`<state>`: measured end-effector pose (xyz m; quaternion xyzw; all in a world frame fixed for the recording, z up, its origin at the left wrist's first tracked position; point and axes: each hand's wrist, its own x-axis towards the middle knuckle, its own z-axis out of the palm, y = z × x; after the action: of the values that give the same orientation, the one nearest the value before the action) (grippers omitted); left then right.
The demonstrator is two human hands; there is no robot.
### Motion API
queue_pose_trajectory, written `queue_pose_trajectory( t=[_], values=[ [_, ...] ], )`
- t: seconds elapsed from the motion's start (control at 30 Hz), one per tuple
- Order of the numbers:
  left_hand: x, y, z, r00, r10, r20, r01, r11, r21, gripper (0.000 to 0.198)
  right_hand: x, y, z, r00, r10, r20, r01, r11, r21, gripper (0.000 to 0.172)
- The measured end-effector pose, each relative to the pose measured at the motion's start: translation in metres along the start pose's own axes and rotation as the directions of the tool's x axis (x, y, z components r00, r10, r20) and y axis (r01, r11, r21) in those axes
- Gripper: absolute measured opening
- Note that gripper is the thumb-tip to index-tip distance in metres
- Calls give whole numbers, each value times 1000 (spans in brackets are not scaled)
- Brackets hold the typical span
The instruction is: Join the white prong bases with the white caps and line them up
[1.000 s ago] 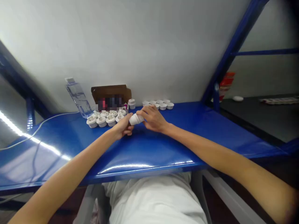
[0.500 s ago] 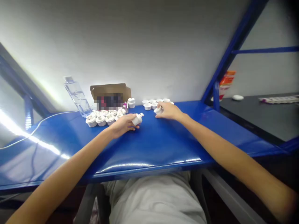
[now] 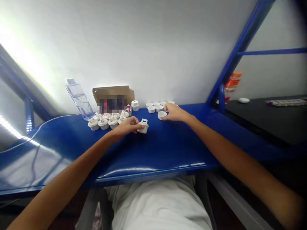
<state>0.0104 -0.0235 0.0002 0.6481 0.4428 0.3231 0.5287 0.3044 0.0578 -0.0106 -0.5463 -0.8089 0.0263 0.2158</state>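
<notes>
My left hand (image 3: 129,126) is closed on a white plastic fitting (image 3: 143,127), a squat body with a rectangular loop on top, held above the blue table. Its thumb lies across the fitting's near side. My right hand (image 3: 174,112) has thumb and fingers at the right side of a small white round cup (image 3: 162,115), open side up, at table level. Behind that cup stand several similar white cups (image 3: 151,109) in a cluster. Left of my left hand, several white round units with fittings on top (image 3: 103,124) are grouped together.
A clear bottle of liquid (image 3: 81,100) leans at the back left beside an open cardboard box (image 3: 114,91). A white lidded unit (image 3: 135,105) stands right of the box. A white cable (image 3: 45,123) crosses the left side of the blue table (image 3: 148,153). Blue posts (image 3: 222,95) rise at the right.
The cup at my right hand has gone from tilted to upright, slightly lower. My left hand has turned its fitting so the loop points up.
</notes>
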Motion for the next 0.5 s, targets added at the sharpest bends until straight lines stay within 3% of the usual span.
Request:
queue_pose_trajectory(
  t=[0.13,0.33,0.5],
  values=[
    [2,-3,-1,997,76,-19,-72,985,155,49,3,5,6,997,22,-75,-23,1000,-6,33],
    [4,-8,-4,986,130,101,-154,947,282,48,0,-6,10,991,41,-127,-40,999,17,33],
    [4,-8,-3,979,170,115,-200,918,342,42,-5,-17,13,989,20,-146,-18,1000,18,26]
  ],
)
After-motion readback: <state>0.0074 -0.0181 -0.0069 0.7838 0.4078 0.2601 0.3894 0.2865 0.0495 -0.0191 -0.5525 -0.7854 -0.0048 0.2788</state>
